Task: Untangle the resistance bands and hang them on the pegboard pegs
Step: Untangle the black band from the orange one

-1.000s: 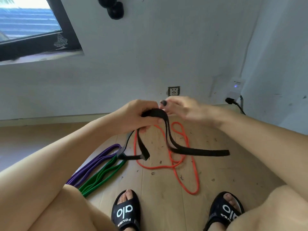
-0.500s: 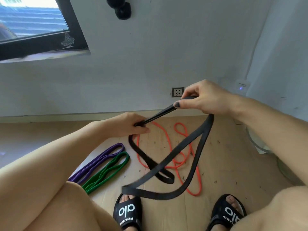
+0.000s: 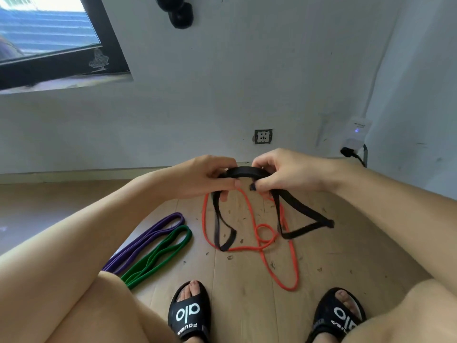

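Note:
A black resistance band [image 3: 300, 207] is gathered between both hands above the wooden floor. My left hand [image 3: 205, 175] grips its left part and my right hand [image 3: 284, 172] grips its right part, close together. Loops of the black band hang down on either side. Under them an orange band [image 3: 269, 248] lies twisted on the floor. A purple band [image 3: 150, 240] and a green band [image 3: 160, 253] lie flat side by side to the left. No pegboard is in view.
White walls meet the floor [image 3: 237, 280] ahead, with a socket [image 3: 263, 136] and a plugged-in white device [image 3: 356, 132]. A dark-framed window [image 3: 49, 45] is upper left. My feet in black slides [image 3: 189, 315] stand near the bands, knees at both sides.
My right hand came down and left from its raised spot to meet my left hand. The black band, stretched in one big loop before, is now bunched with two short hanging loops.

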Demonstrator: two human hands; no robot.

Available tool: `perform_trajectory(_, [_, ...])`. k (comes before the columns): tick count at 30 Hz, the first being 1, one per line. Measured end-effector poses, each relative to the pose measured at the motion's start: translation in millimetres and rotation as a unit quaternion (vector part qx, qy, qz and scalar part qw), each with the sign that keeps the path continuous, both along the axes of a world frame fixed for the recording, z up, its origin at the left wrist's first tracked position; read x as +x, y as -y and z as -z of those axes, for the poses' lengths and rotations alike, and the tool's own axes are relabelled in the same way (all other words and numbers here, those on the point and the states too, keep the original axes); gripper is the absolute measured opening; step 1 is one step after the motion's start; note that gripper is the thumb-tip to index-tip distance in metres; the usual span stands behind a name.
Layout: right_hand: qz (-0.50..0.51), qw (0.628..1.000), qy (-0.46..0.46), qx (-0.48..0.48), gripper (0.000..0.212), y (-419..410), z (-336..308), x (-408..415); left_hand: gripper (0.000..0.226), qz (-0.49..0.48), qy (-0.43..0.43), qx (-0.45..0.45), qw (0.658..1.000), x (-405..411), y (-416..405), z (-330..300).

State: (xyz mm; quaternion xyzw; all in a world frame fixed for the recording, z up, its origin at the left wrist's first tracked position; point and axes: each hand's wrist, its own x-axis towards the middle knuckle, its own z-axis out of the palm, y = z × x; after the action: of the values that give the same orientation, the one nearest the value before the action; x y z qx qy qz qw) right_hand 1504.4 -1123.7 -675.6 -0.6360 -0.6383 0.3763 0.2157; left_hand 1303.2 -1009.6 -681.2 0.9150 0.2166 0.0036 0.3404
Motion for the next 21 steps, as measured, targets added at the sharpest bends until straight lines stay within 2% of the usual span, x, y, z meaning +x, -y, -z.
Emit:
perform_trajectory(7, [0.026, 0.999, -0.011, 0.033, 0.003, 0.8, -5.1, -0.9, 0.017, -0.014, 0.010, 0.008, 1.000, 5.7, 4.3, -2.4])
perform_trajectory(9, [0.041, 0.997, -0.033, 0.051, 0.002, 0.8, -7.4, -3.1, 0.013, -0.018, 0.005, -0.006, 1.000, 8.8, 6.8, -2.1])
perform_trajectory(14, [0.084, 0.987, -0.104, 0.093, 0.021, -1.4, -11.9, -4.0, 0.015, -0.014, 0.015, -0.010, 1.000, 12.9, 9.3, -0.6])
perform_trajectory(21, [0.125, 0.974, -0.143, 0.122, 0.018, -3.1, -16.9, -15.1, 0.008, -0.023, 0.058, -0.052, 0.997, 13.4, 12.4, -5.4])
